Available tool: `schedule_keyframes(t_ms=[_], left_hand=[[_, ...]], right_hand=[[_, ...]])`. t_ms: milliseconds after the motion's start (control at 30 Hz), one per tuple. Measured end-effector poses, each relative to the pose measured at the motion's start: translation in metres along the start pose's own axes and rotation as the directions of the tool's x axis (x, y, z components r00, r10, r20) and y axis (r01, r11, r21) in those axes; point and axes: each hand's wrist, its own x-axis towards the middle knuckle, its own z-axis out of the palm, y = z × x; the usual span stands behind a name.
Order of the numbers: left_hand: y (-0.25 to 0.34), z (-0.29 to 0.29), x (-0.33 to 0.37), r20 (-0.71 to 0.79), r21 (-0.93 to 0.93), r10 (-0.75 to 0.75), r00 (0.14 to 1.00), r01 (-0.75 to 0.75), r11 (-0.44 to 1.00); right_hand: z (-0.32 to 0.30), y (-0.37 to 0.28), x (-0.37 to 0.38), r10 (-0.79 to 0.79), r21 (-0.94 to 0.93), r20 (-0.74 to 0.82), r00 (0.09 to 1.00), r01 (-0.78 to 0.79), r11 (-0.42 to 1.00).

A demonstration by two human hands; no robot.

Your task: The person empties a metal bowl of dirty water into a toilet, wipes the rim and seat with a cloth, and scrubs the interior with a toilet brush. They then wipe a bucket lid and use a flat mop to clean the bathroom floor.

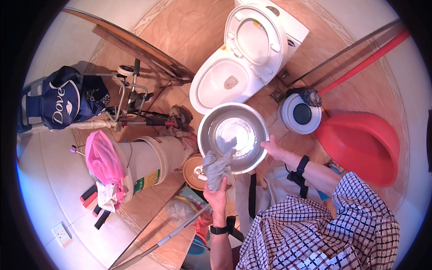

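Observation:
A round metal basin (208,130) is in front of the open toilet (209,92), close to its bowl; its shiny inside faces up. My right hand (273,147) grips the basin's right rim, fingers closed at the edge. Bunched in my left hand (216,195) is a grey cloth (217,170), which lies against the near left rim of the basin. Some of my left fingers are hidden under the cloth. I cannot make out any water in the basin.
Right of the toilet stand a white bucket (288,118), a mop (310,96) with a red handle and a large red tub (355,139). To the left are white buckets (146,157) with a pink bag (103,155), and a folding cart (130,96) with a blue bag (67,96).

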Motion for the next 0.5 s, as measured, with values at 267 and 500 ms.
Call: schedule_keyframes(t_ms=[267,500], left_hand=[[0.017,0.001,0.015,-0.098,-0.043,-0.051,0.994,0.047,0.998],[-0.018,-0.031,0.045,-0.126,-0.031,-0.067,0.99,0.064,0.998]], right_hand=[[-0.014,0.011,0.094,-0.044,0.141,-0.094,0.995,0.057,0.988],[0.026,-0.045,0.122,0.069,0.414,0.15,0.986,-0.126,0.901]])
